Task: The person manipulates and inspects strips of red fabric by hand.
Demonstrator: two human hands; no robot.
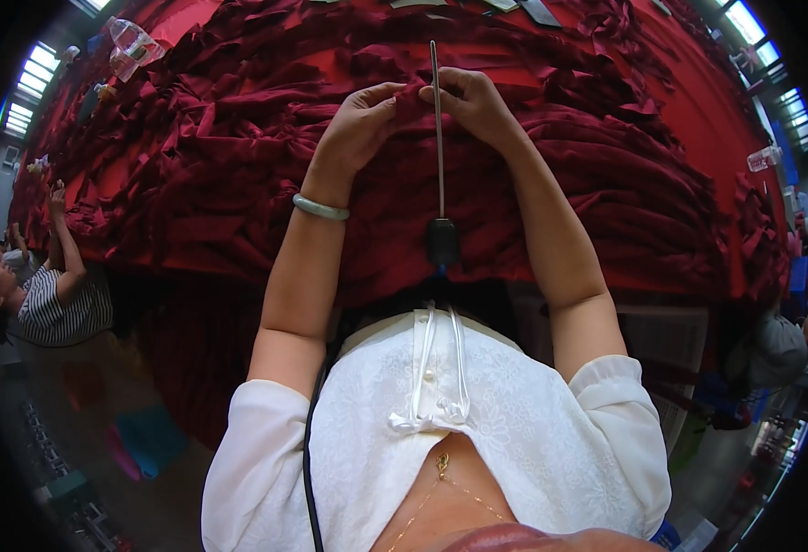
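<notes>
A wide table is heaped with dark red fabric (pixel 266 175) in folds and strips. Over the middle of the heap, both my hands pinch a small part of the dark red fabric (pixel 409 103). My left hand (pixel 360 124), below a pale bangle (pixel 320 208), has thumb and fingers closed at the fabric's left side. On its right side my right hand (pixel 474 103) is closed too, its fingertips partly behind a thin metal rod (pixel 439 156). That rod stands up from a black block (pixel 442 242) close to my waist.
A clear plastic bottle (pixel 133 48) lies at the far left of the table, and another clear container (pixel 763 159) stands at the right edge. A person in a striped top (pixel 68 299) works at the left side. Bright red cloth (pixel 689 138) covers the tabletop.
</notes>
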